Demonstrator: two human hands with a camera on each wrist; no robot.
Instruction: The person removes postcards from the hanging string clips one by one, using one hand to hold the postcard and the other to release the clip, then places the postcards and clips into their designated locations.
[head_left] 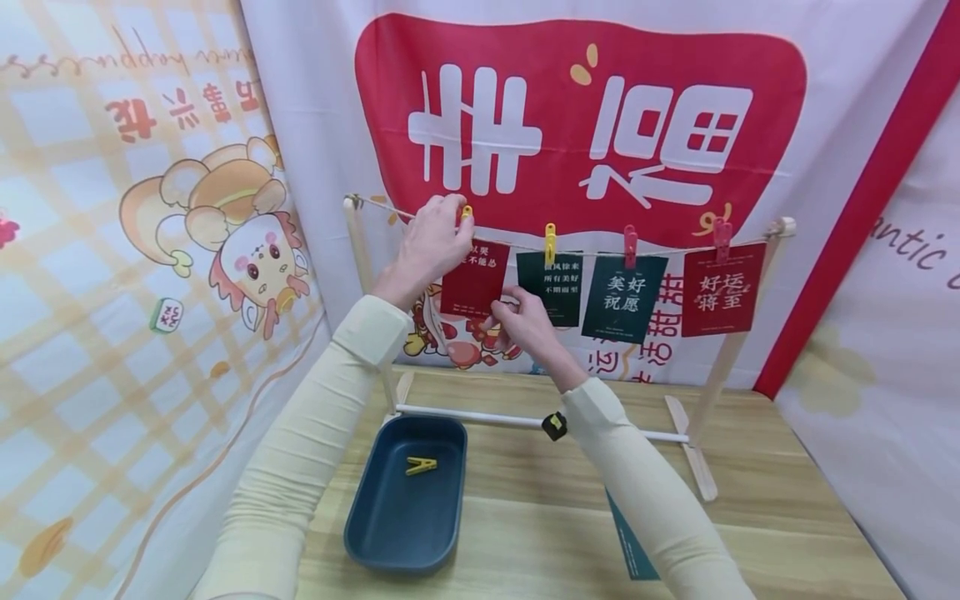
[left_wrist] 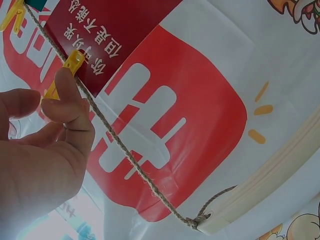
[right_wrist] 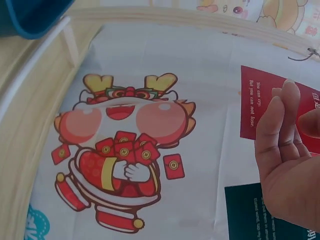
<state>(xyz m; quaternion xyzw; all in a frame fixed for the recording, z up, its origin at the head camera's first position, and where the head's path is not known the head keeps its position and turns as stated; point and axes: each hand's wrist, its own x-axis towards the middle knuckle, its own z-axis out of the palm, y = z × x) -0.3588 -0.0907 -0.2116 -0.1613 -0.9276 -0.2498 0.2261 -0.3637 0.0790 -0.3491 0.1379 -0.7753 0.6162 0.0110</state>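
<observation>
At the left part of the twine line, my left hand (head_left: 431, 246) pinches a yellow clothespin (left_wrist: 74, 62) between thumb and fingers. That clothespin sits on the twine (left_wrist: 122, 145) at the top edge of a red card (head_left: 474, 279) with white lettering. My right hand (head_left: 525, 329) is by the card's lower right corner, fingers loosely bent and thumb apart. In the right wrist view its fingers (right_wrist: 280, 115) lie in front of the red card; whether they touch it I cannot tell. A dark green card (head_left: 551, 292) hangs just right, from another yellow clothespin (head_left: 551, 243).
Farther right hang a green card (head_left: 626, 300) and a red card (head_left: 723, 292) on pink clothespins. A wooden frame (head_left: 708, 392) carries the twine. On the table, a blue tub (head_left: 405, 525) holds a yellow clothespin (head_left: 422, 465); a green card (head_left: 633, 550) lies partly under my right arm.
</observation>
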